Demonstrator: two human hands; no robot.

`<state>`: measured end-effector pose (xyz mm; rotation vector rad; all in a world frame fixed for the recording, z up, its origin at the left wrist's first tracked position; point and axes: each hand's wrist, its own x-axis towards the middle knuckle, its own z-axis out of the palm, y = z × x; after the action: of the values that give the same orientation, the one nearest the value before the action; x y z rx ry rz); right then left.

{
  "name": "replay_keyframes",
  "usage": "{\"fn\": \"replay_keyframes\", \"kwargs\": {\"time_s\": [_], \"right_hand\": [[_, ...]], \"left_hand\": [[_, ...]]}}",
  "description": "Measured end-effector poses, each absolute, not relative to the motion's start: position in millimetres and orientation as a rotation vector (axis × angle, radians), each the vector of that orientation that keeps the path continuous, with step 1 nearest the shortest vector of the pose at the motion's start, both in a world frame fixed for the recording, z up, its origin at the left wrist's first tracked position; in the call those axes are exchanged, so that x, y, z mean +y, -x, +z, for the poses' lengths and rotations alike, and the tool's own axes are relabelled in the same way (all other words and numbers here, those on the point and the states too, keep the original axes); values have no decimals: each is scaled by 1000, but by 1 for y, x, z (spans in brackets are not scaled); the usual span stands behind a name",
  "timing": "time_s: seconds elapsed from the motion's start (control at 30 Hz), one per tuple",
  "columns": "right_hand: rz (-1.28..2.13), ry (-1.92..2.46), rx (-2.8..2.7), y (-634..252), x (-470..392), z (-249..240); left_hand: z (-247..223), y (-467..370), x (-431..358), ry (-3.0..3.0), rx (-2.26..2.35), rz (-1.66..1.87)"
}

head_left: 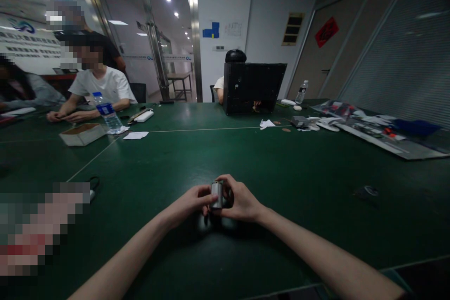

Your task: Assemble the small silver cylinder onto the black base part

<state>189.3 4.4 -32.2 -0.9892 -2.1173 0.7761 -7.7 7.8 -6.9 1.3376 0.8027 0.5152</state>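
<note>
My left hand (pixel 191 201), half curled, presses its thumb against the metal cylinder (pixel 217 191); my right hand (pixel 245 200), loosely arched, grips it from the other side. Upright between my palms, it wants light, even pressure.

A big green worktop (pixel 183 154), shiny in spots, crossed by thin pale lines. On the far left, an open pale box (pixel 82 135), then a clear bottle (pixel 109 117) with a blue cap, standing up. Just beside the bottle, a flat white paper (pixel 136 135); behind that, a white block (pixel 144 116). At the far side, a big black case (pixel 255 86), standing up. In front of it, a crumpled white scrap (pixel 267 123) and a flat brown round bit (pixel 286 130). Farther right, another clear bottle (pixel 302 91), a grey block (pixel 298 121), and a wide board (pixel 408 150) with a messy pile. Nearer, on the right, a small dark thing (pixel 367 191), too blurry to name.
</note>
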Motion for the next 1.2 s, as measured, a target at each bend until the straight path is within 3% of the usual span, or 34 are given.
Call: {"fn": "replay_keyframes", "kwargs": {"time_s": [0.77,1.2], "right_hand": [[650,995,-2180,-192,3,-28],[747,875,-2136,-193,6,-30]], "left_hand": [[-11,5,7,-1349,821,580],[-23,4,10,-929,662,661]]}}
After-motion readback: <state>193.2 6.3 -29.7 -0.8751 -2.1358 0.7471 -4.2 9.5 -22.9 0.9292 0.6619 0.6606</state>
